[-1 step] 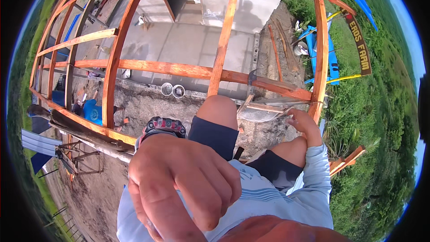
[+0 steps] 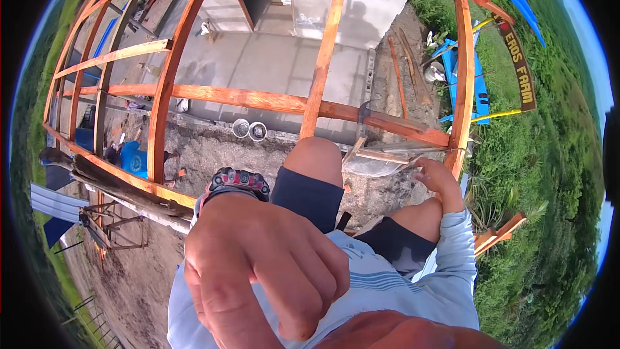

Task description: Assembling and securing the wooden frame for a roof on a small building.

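Lying just beside the fingertips of the right hand (image 2: 439, 179), a thin wooden strip (image 2: 385, 155) is the loose timber nearest to either hand. The right hand is curled and narrow, close to the right knee (image 2: 421, 215); whether it grips the strip, I cannot tell. The left hand (image 2: 261, 262) looms near the camera, fingers bent and loosely together, tips partly out of view, so whether it holds anything cannot be told. The step in hand seems to be a pause from the timber; a next move on it would call for lowering the left hand and a steady seat. Beyond, a hammer-like tool (image 2: 363, 114) appears to hang on an orange-brown beam (image 2: 248, 95). Compared with the earlier frame, the left fingers have shifted slightly; all else looks nearly unchanged.
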Motion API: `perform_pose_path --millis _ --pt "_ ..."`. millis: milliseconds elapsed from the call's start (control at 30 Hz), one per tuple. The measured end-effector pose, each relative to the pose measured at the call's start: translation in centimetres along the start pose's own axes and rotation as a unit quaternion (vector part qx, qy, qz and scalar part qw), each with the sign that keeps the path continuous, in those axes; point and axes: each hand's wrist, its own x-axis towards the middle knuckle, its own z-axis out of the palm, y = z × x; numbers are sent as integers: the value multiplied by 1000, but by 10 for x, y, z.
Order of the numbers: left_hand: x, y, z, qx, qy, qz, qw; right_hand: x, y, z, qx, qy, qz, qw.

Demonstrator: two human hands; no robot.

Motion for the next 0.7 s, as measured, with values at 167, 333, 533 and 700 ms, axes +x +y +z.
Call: perform_pose_path --millis 167,333,533,700 --pt "-17 5 28 84 92 58 991 16 -14 7 5 0 -35 999" --pt "-64 -22 -4 -75 -73 119 987 9 22 4 46 -36 13 998" --pt "-170 -6 20 449 527 -322 645 33 2 10 -3 -91 -26 995" --pt "-207 89 13 801 559 -18 212 44 26 13 6 -42 -51 998"
